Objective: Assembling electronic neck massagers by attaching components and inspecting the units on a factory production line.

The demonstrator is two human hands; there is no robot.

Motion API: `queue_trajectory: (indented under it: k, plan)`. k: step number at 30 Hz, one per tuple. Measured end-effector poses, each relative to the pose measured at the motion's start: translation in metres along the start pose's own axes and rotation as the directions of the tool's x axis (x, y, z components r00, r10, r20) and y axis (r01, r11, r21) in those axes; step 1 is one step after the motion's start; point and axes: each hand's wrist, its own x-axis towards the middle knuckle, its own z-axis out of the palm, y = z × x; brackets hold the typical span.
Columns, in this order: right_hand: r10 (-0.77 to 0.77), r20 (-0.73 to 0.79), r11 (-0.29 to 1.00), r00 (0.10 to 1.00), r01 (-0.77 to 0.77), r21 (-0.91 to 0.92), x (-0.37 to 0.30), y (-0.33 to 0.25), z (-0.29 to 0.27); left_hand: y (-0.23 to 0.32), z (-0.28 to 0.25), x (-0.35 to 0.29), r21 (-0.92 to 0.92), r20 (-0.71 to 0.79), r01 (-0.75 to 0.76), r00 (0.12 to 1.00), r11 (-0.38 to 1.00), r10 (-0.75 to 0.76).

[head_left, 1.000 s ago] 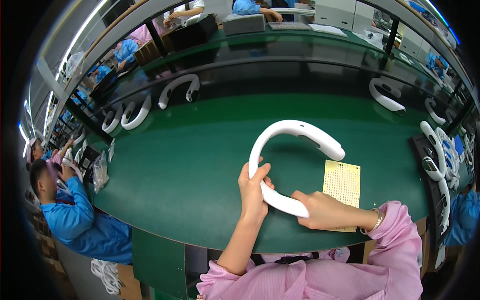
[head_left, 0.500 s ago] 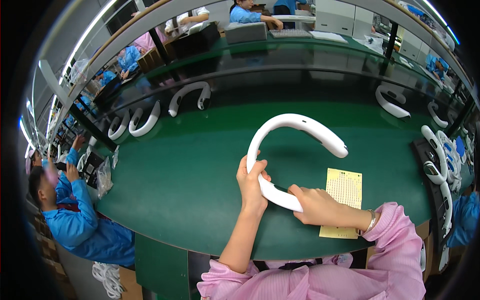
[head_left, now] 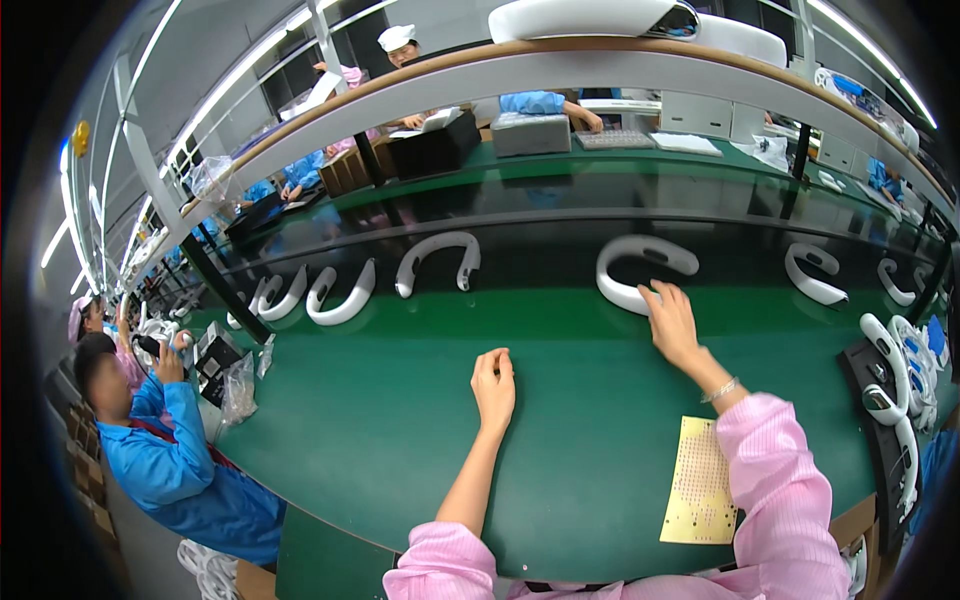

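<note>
A white C-shaped neckband device [head_left: 622, 290] rests on the dark strip at the far side of the bench, its opening facing right. My right hand [head_left: 672, 322] reaches forward to its near end, with the fingers closed against it; the exact grip is partly hidden. My left hand [head_left: 493, 392] is over the middle of the green bench, apart from the device. Its fingers are curled together and nothing shows in them. A yellow printed sheet [head_left: 695, 485] lies below my right forearm, partly covered by the pink sleeve.
Similar white neckbands [head_left: 440, 255] stand along the strip on both sides. At right, a black tray [head_left: 880, 455] holds more white parts. Overhead runs a shelf [head_left: 600, 62] bearing large white pieces. A person in blue [head_left: 150, 450] works at the left edge, beside a clear plastic bag [head_left: 238, 392].
The neckband has gone from between both hands to the far strip, carried by my right hand. My left hand has let go of it. The view has tilted upward.
</note>
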Motion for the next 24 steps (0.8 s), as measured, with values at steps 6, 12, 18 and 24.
queue_trajectory:
  k: [6,12,18,24]
  plan:
    - [-0.112,0.289,0.963,0.951,0.032,0.268,-0.050,-0.086,0.020,-0.054,0.005,0.082,0.462,-0.220,0.031,0.972,0.887,0.081]
    - [-0.090,0.301,0.978,0.949,0.027,0.207,-0.043,-0.087,0.009,-0.075,0.046,0.167,0.627,-0.233,0.093,0.970,0.773,0.073]
    - [-0.081,0.308,0.972,0.948,0.006,0.236,-0.042,-0.091,0.010,-0.035,0.046,0.181,0.505,-0.165,0.177,0.981,0.845,-0.107]
    - [0.249,0.211,0.755,0.945,-0.326,0.569,-0.051,-0.066,0.016,0.086,-0.026,0.095,-0.674,0.419,0.410,0.897,0.615,-0.140]
